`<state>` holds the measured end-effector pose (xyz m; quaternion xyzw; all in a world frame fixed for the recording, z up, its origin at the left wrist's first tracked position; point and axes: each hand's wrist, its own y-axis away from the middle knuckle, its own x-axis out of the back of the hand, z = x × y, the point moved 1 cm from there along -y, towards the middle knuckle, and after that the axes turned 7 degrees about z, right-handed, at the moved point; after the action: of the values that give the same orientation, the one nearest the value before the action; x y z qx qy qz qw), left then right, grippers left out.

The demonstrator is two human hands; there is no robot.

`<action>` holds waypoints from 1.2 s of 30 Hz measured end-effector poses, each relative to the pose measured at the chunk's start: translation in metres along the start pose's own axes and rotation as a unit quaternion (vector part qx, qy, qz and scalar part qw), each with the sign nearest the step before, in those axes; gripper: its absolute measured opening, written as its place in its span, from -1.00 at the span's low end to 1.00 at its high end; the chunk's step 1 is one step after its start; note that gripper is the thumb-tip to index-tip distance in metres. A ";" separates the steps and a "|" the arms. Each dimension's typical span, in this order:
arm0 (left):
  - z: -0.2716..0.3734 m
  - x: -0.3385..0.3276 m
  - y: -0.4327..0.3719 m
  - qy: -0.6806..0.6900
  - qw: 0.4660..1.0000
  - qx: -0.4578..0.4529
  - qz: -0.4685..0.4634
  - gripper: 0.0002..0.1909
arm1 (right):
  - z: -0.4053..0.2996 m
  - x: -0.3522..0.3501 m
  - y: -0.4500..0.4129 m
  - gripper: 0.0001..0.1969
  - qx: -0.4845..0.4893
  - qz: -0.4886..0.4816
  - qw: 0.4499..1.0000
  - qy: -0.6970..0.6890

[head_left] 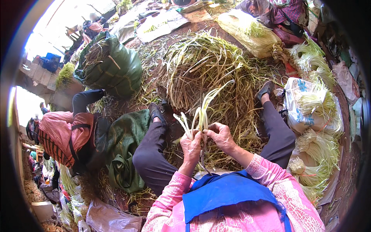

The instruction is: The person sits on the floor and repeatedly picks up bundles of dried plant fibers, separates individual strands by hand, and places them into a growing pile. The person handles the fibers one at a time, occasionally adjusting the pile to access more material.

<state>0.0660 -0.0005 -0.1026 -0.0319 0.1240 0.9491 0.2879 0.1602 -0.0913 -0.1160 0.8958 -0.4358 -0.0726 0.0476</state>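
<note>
My left hand [191, 146] is closed around several pale stalks [187, 125] that fan out upward from the fingers. Just to its right, my right hand [221, 137] pinches the base of a longer pale-green leafy stalk [206, 105] between thumb and fingertips. Both hands almost touch, above my lap and in front of a blue apron [229, 197]. A darker, thin strand hangs down beneath the hands. Beyond them, between my spread legs, lies a big heap of long green and yellowing stalks [203, 69], their cut ends facing me.
A full green sack [124, 69] stands at the upper left; green cloth [127, 145] lies beside my left leg. A co-worker [66, 130] sits at the left. Bundles of pale stalks [313, 150] and a white sack [298, 113] line the right. A yellowish sack [249, 34] lies beyond the heap.
</note>
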 end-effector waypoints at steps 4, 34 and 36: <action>-0.005 0.002 0.003 0.052 0.995 0.084 0.020 -0.91 | -0.009 0.006 0.016 -0.84 0.062 0.030 0.997 -0.026; 0.015 0.013 0.029 0.048 0.974 0.168 -0.142 -0.79 | -0.015 0.017 0.023 -0.79 -0.019 -0.133 0.990 -0.030; 0.025 0.017 0.023 0.092 0.968 0.178 -0.150 -0.78 | -0.021 0.016 0.019 -0.80 0.039 -0.134 0.988 0.058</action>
<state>0.0395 -0.0037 -0.0753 -0.0854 0.3104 0.8510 0.4149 0.1589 -0.1148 -0.0942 0.9501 -0.3106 -0.0092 0.0272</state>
